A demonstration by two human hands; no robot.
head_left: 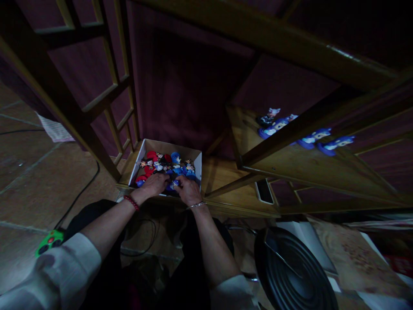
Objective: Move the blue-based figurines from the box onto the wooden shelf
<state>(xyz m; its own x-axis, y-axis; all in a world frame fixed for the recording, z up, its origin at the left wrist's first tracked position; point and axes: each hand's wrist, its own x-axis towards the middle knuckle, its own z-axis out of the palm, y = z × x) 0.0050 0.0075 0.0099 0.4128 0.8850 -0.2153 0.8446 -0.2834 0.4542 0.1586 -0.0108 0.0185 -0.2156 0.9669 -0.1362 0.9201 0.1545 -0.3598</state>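
Observation:
An open white cardboard box (pixel 198 165) holds several small toy figurines, red ones on its left side and blue ones on its right. My left hand (pixel 156 184), with a red bead bracelet at the wrist, reaches over the box's near edge, its fingers closed at the figurines. Opposite it, my right hand (pixel 190 190) wears a silver bangle and pinches a small purple-blue figurine (pixel 176 183). The fingertips of both hands are close together around this figurine; dim light and the fingers hide part of it.
The box rests on a low wooden shelf (pixel 222 172) with a phone (pixel 264 191) to the right. On a raised shelf (pixel 274 160) lie or stand several figurines (pixel 314 137). Wooden bars frame the space. A ridged black stool (pixel 292 267) and a green controller (pixel 49 242) are nearer.

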